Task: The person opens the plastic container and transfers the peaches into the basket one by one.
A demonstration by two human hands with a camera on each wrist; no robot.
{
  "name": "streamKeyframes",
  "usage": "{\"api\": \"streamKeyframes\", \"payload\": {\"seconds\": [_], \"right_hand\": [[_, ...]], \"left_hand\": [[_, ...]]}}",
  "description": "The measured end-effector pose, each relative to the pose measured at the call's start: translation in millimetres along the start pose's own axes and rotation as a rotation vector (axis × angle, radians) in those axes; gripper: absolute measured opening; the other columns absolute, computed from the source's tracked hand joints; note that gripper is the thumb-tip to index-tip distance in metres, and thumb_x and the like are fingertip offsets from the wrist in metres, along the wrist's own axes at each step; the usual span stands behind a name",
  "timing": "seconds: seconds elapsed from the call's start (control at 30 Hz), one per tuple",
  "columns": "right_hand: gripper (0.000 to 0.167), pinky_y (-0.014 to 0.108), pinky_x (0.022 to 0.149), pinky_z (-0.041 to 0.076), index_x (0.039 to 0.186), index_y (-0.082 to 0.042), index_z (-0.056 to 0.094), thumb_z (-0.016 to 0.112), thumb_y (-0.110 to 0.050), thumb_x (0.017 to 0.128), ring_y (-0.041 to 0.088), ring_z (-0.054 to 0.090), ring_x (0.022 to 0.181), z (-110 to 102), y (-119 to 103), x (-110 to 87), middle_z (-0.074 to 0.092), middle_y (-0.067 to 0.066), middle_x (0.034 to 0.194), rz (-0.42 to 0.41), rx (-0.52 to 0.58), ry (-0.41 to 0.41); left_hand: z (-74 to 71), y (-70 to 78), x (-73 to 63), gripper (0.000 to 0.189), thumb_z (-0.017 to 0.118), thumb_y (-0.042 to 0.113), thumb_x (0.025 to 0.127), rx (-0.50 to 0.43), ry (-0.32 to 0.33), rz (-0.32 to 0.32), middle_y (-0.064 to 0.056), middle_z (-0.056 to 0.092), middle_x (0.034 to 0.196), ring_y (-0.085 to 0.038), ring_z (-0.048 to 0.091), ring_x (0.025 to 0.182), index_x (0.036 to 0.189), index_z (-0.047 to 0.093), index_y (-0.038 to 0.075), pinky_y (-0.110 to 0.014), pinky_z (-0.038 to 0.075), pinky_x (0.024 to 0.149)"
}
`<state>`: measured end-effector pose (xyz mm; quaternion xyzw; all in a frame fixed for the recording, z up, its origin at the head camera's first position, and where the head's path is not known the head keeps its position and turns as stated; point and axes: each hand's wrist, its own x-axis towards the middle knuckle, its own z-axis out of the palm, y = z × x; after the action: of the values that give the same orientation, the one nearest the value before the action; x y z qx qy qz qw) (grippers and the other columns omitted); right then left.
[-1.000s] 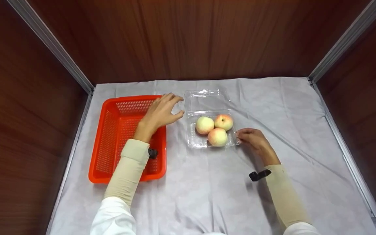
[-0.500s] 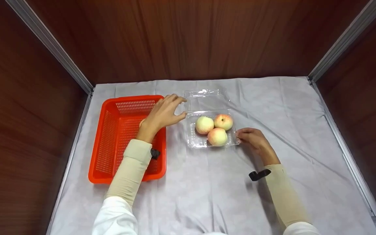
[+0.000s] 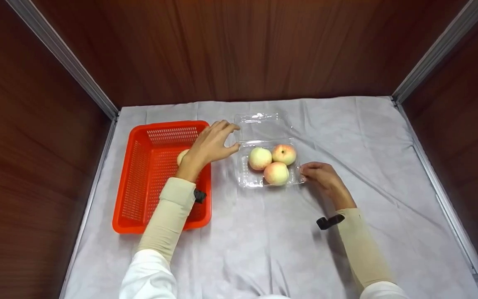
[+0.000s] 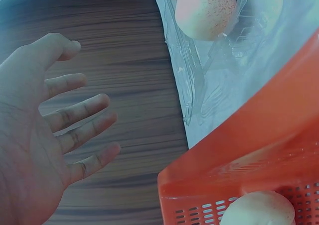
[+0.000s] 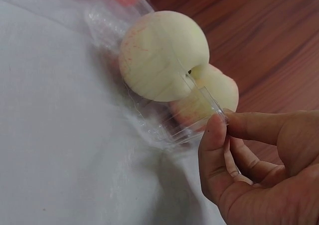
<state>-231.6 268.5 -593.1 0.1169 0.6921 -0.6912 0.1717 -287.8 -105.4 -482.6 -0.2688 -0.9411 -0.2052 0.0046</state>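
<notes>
A clear plastic clamshell box (image 3: 249, 179) lies with its lid (image 3: 259, 126) folded back on the cloth. Three yellow-pink peaches (image 3: 276, 173) sit in its base. My right hand (image 3: 322, 178) pinches the box's front right corner between thumb and finger, as the right wrist view shows up close. Above the right rim of a red plastic basket (image 3: 129, 182) is my left hand (image 3: 212, 143), fingers spread and holding nothing, fingertips right at the box's left edge. Inside the basket rests another peach (image 4: 259, 210), partly hidden by my left wrist in the head view.
A pale grey cloth (image 3: 243, 245) covers the table. Dark wood-grain panels (image 3: 239, 50) with metal corner rails (image 3: 438, 54) stand at the back and both sides. The basket's right wall stands between its inside and the box.
My left hand has drifted slightly right toward the box, and the peach in the basket has come into sight behind my wrist. The right hand keeps its pinch on the box corner.
</notes>
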Motion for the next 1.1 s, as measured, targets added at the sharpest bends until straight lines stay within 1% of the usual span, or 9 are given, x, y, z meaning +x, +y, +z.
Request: {"api": "streamKeyframes", "payload": {"seconds": [0.3,0.5,0.8,1.1], "right_hand": [[0.018,0.017,0.072,0.058,0.115,0.01,0.067,0.066,0.002,0.099,0.004,0.067,0.074,0.9,1.0,-0.4,0.07,-0.005,0.081,0.006,0.033,0.005],[0.019,0.017,0.073,0.058,0.114,0.012,0.068,0.066,0.002,0.098,0.004,0.068,0.075,0.5,1.6,-1.9,0.07,-0.005,0.082,-0.007,-0.002,0.018],[0.018,0.017,0.074,0.059,0.114,0.01,0.069,0.066,0.001,0.098,0.004,0.068,0.076,1.1,1.3,-2.4,0.071,-0.005,0.081,-0.002,-0.015,0.013],[0.011,0.017,0.073,0.057,0.108,0.006,0.071,0.066,0.002,0.098,0.004,0.066,0.075,1.2,1.7,-2.1,0.069,-0.006,0.081,0.002,-0.003,0.014]], "left_hand": [[4.1,2.2,1.1,0.05,0.063,0.04,0.099,0.003,0.003,0.013,-0.008,0.067,0.13,-0.029,0.061,0.126,0.143,0.063,0.017,-0.05,0.047,0.111],[7.0,4.7,2.9,0.05,0.063,0.04,0.099,0.016,0.006,0.021,-0.007,0.066,0.131,-0.03,0.06,0.128,0.143,0.063,0.016,-0.051,0.049,0.111],[10.6,10.6,6.7,0.051,0.063,0.04,0.099,0.018,-0.032,0.02,-0.006,0.062,0.136,-0.029,0.057,0.131,0.146,0.061,0.018,-0.05,0.048,0.112],[15.0,12.2,9.1,0.054,0.063,0.041,0.099,0.007,-0.05,0.035,-0.007,0.061,0.14,-0.029,0.054,0.134,0.148,0.06,0.019,-0.05,0.047,0.113]]}}
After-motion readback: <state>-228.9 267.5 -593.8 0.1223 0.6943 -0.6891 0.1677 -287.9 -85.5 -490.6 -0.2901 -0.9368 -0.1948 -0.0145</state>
